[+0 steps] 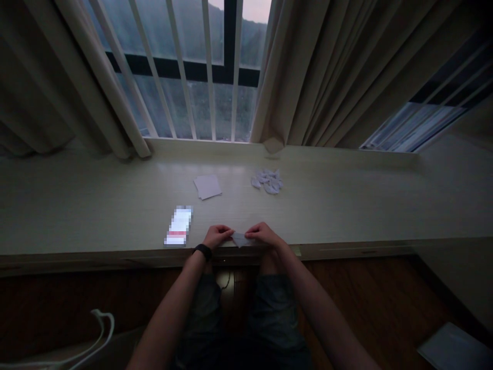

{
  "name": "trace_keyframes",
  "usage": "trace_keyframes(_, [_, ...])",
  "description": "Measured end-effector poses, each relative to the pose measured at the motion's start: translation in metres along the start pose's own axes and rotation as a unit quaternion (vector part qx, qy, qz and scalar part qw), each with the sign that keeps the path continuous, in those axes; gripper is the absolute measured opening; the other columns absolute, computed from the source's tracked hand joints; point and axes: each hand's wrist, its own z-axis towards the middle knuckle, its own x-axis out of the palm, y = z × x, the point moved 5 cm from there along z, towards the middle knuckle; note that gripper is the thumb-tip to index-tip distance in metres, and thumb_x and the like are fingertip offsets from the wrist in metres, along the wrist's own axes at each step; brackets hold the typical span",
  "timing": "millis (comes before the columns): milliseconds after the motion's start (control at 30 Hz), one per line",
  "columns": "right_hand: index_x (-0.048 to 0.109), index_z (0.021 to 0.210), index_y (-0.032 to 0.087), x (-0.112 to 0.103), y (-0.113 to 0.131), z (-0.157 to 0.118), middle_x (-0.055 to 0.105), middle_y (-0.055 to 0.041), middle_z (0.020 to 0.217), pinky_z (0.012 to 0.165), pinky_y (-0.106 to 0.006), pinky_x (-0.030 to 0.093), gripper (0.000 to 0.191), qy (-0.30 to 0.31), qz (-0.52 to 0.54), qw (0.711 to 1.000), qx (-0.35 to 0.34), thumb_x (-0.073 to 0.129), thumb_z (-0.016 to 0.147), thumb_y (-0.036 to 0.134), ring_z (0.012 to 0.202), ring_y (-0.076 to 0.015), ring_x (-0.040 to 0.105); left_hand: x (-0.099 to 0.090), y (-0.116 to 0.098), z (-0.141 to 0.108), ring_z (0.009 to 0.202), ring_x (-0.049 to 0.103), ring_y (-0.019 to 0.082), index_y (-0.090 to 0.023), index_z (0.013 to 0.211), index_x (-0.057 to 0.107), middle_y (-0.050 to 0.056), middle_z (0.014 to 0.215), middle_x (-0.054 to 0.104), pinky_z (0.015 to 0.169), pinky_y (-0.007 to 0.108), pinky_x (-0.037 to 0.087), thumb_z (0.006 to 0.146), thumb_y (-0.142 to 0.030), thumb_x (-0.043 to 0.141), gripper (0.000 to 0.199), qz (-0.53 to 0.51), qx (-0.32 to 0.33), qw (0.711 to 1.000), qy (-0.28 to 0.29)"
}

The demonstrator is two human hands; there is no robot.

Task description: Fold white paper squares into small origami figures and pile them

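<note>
Between my two hands, at the front edge of the pale sill-like desk (327, 205), is a small folded piece of white paper (239, 239). My left hand (219, 236), with a black band on its wrist, pinches the paper's left corner. The right corner is pinched in the fingers of my right hand (264, 234). Beyond them lies a small stack of square paper sheets (208, 186), slightly fanned. To its right sits a loose pile of several small folded paper pieces (267, 181).
A phone with a lit, blurred-out screen (179, 226) lies left of my hands. Beige curtains (308, 72) and a barred window (185, 77) stand behind the desk. On the wooden floor are a flat pale object (456, 347) at right and a white cord-like loop (103, 329) at left.
</note>
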Motion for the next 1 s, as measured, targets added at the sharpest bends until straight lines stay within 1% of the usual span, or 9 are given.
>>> trace_keyframes(167, [0.075,0.071,0.013,-0.029,-0.008,-0.018,0.068,-0.0048,0.063,0.054,-0.023,0.04,0.029,0.02,0.002,0.999,0.033,0.068,0.064,0.04,0.057,-0.0144,0.056,0.002,0.001,0.0,0.061,0.059,0.016,-0.013,0.067,0.067,0.005,0.065,0.067,0.06,0.028,0.047,0.055,-0.04,0.079,0.032,-0.023,-0.009,1.0,-0.002])
trace_keyframes(267, [0.075,0.081,0.013,-0.041,-0.005,-0.021,0.071,-0.0083,0.078,0.061,-0.025,0.044,0.033,-0.032,0.021,0.999,0.016,0.065,0.067,0.041,0.07,-0.0177,0.061,0.001,0.002,0.0,0.062,0.06,0.016,-0.013,0.068,0.067,0.005,0.067,0.067,0.061,0.028,0.047,0.056,-0.04,0.079,0.032,-0.024,-0.008,0.999,-0.024])
trace_keyframes(333, [0.072,0.098,0.014,-0.039,-0.001,-0.018,0.071,-0.0086,0.092,0.063,-0.025,0.045,0.04,-0.064,0.037,0.997,-0.007,0.063,0.07,0.042,0.077,-0.0184,0.062,0.001,0.002,0.0,0.062,0.06,0.016,-0.013,0.07,0.068,0.006,0.069,0.068,0.062,0.027,0.047,0.058,-0.041,0.078,0.032,-0.013,-0.002,0.999,-0.034])
trace_keyframes(400, [0.068,0.106,0.016,-0.025,0.004,-0.012,0.071,-0.0074,0.093,0.062,-0.024,0.044,0.044,-0.049,0.023,0.998,-0.027,0.064,0.071,0.042,0.076,-0.0173,0.061,0.001,0.002,-0.001,0.064,0.061,0.016,-0.013,0.072,0.069,0.006,0.071,0.069,0.061,0.027,0.047,0.06,-0.041,0.077,0.032,0.002,0.007,0.999,-0.039])
trace_keyframes(467, [0.073,0.091,0.014,-0.01,0.006,-0.006,0.071,-0.0055,0.078,0.057,-0.023,0.041,0.035,-0.034,-0.031,0.998,-0.038,0.062,0.074,0.042,0.066,-0.0153,0.058,0.0,0.001,-0.002,0.066,0.061,0.017,-0.013,0.074,0.069,0.007,0.072,0.069,0.061,0.027,0.047,0.062,-0.042,0.075,0.032,0.012,0.011,0.999,-0.043])
trace_keyframes(533, [0.074,0.081,0.013,-0.002,0.008,-0.002,0.068,-0.004,0.067,0.054,-0.022,0.038,0.033,-0.059,-0.07,0.995,-0.044,0.059,0.076,0.042,0.059,-0.0142,0.055,0.0,-0.001,-0.003,0.068,0.062,0.018,-0.014,0.079,0.07,0.008,0.075,0.07,0.062,0.028,0.047,0.064,-0.042,0.074,0.032,0.031,0.018,0.999,-0.037])
trace_keyframes(633, [0.074,0.079,0.014,0.003,0.012,0.0,0.069,-0.003,0.066,0.054,-0.022,0.037,0.031,-0.079,-0.093,0.99,-0.066,0.057,0.078,0.041,0.058,-0.014,0.055,0.004,-0.012,-0.005,0.075,0.063,0.02,-0.017,0.088,0.072,0.009,0.085,0.071,0.067,0.028,0.046,0.065,-0.039,0.073,0.032,0.103,0.07,0.992,-0.012])
trace_keyframes(767, [0.074,0.08,0.017,0.001,0.018,-0.002,0.071,-0.0033,0.073,0.058,-0.022,0.039,0.026,-0.069,-0.097,0.989,-0.087,0.058,0.079,0.037,0.063,-0.0147,0.058,0.012,-0.028,-0.006,0.071,0.063,0.021,-0.019,0.08,0.075,0.008,0.079,0.072,0.065,0.028,0.044,0.07,-0.037,0.068,0.022,0.218,0.125,0.968,0.017])
trace_keyframes(1000, [0.073,0.073,0.013,-0.012,0.005,-0.004,0.067,-0.0041,0.06,0.051,-0.022,0.039,0.028,-0.084,-0.03,0.995,-0.034,0.066,0.071,0.04,0.053,-0.0131,0.055,0.006,-0.034,-0.007,0.06,0.059,0.018,-0.016,0.077,0.075,0.006,0.067,0.069,0.056,0.026,0.04,0.073,-0.038,0.063,0.025,0.261,0.104,0.957,0.074])
